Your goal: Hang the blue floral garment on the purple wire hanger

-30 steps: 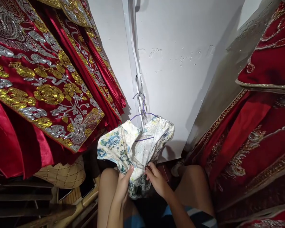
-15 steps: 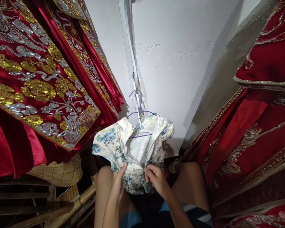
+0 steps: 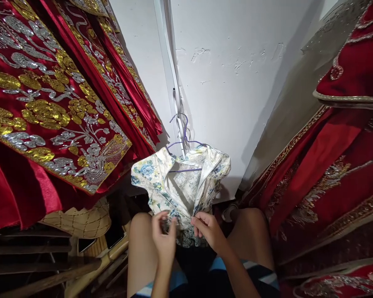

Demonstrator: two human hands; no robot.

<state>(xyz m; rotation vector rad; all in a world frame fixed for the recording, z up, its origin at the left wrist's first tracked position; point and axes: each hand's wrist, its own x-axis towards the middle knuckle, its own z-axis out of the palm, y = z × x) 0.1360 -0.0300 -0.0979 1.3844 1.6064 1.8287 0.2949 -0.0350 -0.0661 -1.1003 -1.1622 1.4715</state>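
Note:
A short-sleeved floral blouse (image 3: pixel 157 188), cream with blue flowers, hangs on a purple wire hanger (image 3: pixel 185 131) above my lap. Its front gapes open in a V at the neck. My right hand (image 3: pixel 207 228) pinches the front edge of the blouse at the bottom of that V. At the lower left front, my left hand (image 3: pixel 165 236) has thumb and fingers apart, close to the cloth; whether a fingertip touches it I cannot tell. The lower hem lies partly behind my hands.
Red garments with gold and silver sequins (image 3: pixel 49 116) hang at left, and a red beaded garment (image 3: pixel 323 165) at right. A white panel (image 3: pixel 224 99) stands behind the hanger. Bamboo furniture (image 3: pixel 90 269) is at lower left, with a woven cream item (image 3: pixel 81 221) above it.
My left hand has let go of the blouse's left side and moved right, toward the front opening, fingers spreading. My right hand keeps its pinch. The blouse has swung slightly right.

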